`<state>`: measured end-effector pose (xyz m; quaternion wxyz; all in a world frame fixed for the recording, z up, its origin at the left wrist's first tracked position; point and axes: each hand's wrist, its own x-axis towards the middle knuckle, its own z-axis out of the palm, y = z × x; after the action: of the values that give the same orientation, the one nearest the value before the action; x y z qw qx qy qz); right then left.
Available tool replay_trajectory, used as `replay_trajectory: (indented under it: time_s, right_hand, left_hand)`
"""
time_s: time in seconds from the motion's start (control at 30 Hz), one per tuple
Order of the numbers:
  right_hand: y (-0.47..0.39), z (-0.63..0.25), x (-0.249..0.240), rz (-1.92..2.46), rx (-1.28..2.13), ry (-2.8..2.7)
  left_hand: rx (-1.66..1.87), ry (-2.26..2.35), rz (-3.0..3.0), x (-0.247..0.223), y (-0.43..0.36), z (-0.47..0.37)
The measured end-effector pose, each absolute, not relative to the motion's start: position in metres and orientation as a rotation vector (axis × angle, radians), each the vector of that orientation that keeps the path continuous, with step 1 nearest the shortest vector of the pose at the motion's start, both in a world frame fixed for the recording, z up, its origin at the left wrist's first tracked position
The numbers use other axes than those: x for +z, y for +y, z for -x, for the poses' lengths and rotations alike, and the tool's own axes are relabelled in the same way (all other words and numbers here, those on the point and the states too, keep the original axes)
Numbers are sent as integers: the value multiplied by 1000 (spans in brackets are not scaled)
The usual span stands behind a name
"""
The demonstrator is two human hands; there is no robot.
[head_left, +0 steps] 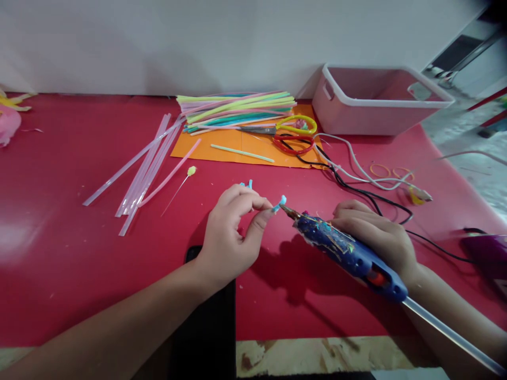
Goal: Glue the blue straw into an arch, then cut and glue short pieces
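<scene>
Between the thumb and forefinger of my left hand (233,227) is a small light-blue fuzzy piece (282,201), its curled end sticking out to the right. More blue shows behind the fingers. My right hand (374,235) is wrapped round a blue glue gun (344,248), its body stained with dried glue. A clear glue stick (451,335) extends from the gun's rear. The metal nozzle (289,211) points left, at or very close to the blue piece; contact cannot be told for certain.
Behind lie a bundle of coloured fuzzy stems (237,108), scissors (295,126) on orange paper (237,142), and a pale bin (380,111). Glue sticks (150,163) and a wire with a yellow tip (191,170) lie left. Cables (356,184) run right; a black object (209,327) is below my left wrist.
</scene>
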<state>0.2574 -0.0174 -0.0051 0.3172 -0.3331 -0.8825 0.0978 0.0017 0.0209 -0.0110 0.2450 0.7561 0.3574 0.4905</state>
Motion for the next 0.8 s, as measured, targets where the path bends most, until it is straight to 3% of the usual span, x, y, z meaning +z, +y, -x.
replay_trajectory:
  time_s: [0.8]
  right_hand:
    - [-17,-260,-6,888,258,-2299]
  left_hand:
    - [1371,893,-2075,-10,22,-1]
